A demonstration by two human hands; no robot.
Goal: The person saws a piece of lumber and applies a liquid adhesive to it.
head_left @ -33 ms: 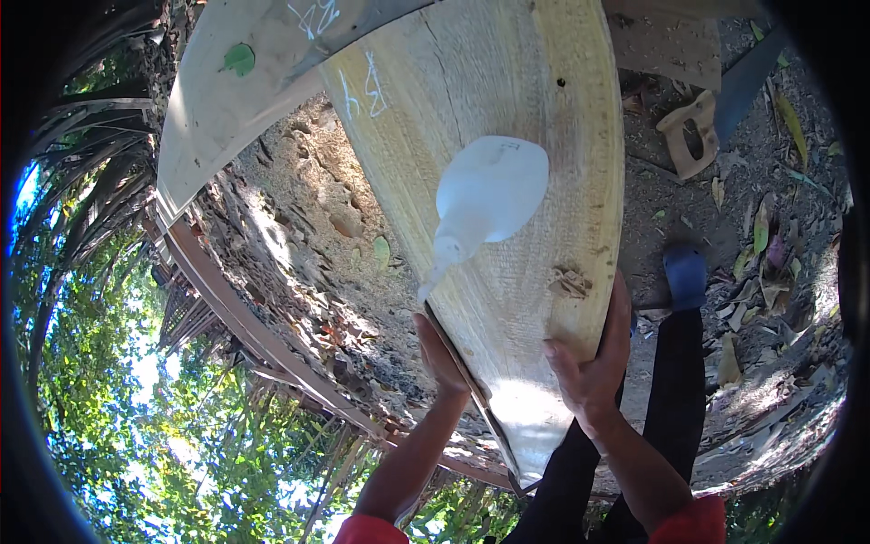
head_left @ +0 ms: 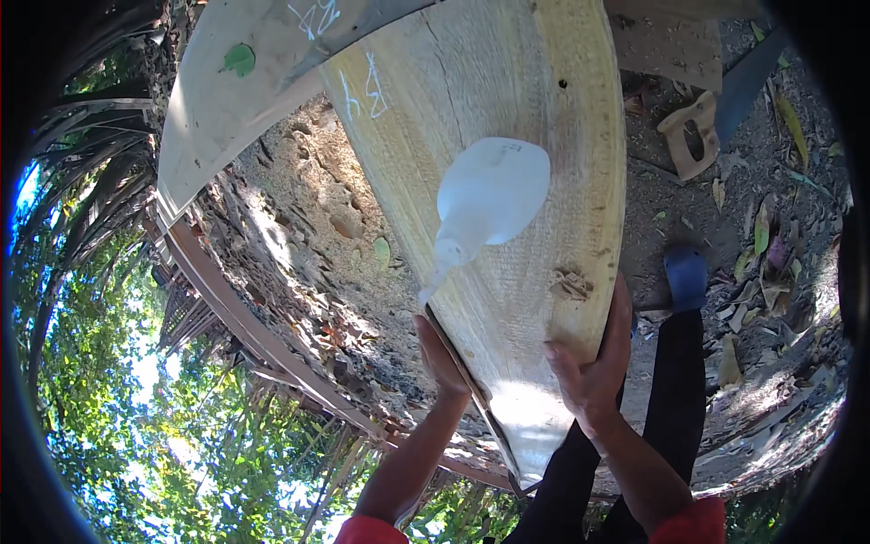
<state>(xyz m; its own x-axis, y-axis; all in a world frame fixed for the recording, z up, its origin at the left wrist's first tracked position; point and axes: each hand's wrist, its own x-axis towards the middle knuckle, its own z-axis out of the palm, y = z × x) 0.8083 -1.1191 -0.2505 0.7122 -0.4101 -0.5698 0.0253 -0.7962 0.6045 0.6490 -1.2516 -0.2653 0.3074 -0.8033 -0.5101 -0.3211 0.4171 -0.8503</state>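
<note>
A wide pale wooden board [head_left: 521, 308] tapers toward me, with a dark knot near its right edge and white handwritten marks on its upper left. My left hand [head_left: 441, 358] presses along the left edge, where a thin dark strip runs; part of its fingers is hidden. Around the right edge closes my right hand [head_left: 594, 376], its thumb on the top face and its other fingers at the side. A translucent white squeeze bottle [head_left: 494, 190] lies on the board, its narrow nozzle pointing to the left edge just above my left hand. Neither hand touches the bottle.
A curved grey panel [head_left: 245, 100] with a green leaf [head_left: 239, 60] on it adjoins the board's upper left. To the right, a handsaw [head_left: 689, 136] with a wooden handle lies on leaf-strewn soil. My blue-shod foot [head_left: 686, 276] stands beside the board. Sawdust [head_left: 326, 181] covers ground at left.
</note>
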